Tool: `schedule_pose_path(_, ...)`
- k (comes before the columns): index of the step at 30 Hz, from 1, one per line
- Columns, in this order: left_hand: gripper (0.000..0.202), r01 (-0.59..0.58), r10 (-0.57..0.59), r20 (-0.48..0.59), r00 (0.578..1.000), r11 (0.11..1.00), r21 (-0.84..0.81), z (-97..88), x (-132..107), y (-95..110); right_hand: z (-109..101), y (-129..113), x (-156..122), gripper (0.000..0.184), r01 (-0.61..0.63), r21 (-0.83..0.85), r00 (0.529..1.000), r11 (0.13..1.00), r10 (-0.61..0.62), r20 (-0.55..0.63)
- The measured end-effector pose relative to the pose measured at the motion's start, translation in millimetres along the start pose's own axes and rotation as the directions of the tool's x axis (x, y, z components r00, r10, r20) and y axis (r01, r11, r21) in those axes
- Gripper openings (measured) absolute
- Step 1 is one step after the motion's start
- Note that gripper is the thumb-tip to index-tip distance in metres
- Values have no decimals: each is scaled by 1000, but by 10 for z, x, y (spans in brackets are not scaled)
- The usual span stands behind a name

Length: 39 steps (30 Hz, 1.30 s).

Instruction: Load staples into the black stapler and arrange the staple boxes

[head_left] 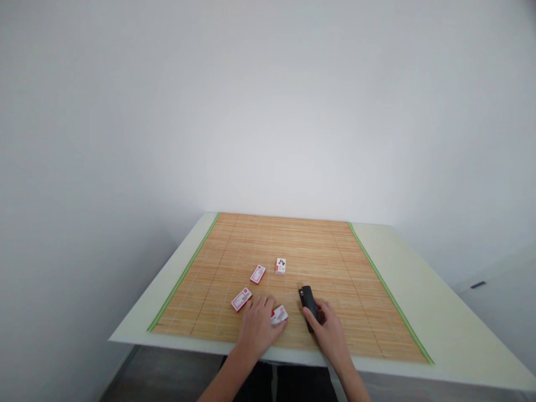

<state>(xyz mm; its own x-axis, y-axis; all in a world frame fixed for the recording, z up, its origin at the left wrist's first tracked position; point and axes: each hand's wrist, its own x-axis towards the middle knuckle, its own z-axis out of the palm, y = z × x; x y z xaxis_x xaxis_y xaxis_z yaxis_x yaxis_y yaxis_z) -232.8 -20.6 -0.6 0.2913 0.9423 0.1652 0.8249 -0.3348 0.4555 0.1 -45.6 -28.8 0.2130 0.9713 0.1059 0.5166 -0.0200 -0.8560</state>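
My left hand (pixel 258 325) is closed around a small white-and-red box (pixel 280 315) near the front of the mat, and its fingers hide part of the box. Just beyond those fingers lies another flat red-and-white box (pixel 242 300). A third such box (pixel 258 274) rests farther back. Beside it is a small white box (pixel 281 266) with a dark picture on it. My right hand (pixel 329 329) grips a black stapler (pixel 309 304), thumb on its left side and fingers on its right; the stapler's far end points away from me.
A bamboo mat (pixel 305 240) with green edges covers much of the white table (pixel 402 268). A pale wall (pixel 276 111) stands right behind the table's back edge. My legs (pixel 301 382) are under the front edge.
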Motion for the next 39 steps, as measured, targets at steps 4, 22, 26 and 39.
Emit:
schedule_pose_path(4,40,-72,76,-66,995,996,56,-144,137,-200,14,-7,-7,42,-8,-2,1000,1000,8,-12)
schedule_pose_path(22,53,222,-182,-314,932,970,96,8,293,-1104,21,-24,-43,45,-3,-5,997,1000,2,-78)
schedule_pose_path(26,50,203,-156,-351,923,974,102,23,377,-945,25,-7,-49,47,-14,-13,997,1000,13,-76)
schedule_pose_path(39,51,-78,83,-164,983,996,37,283,998,-313,53,-36,-128,48,-51,-47,993,998,46,-110)
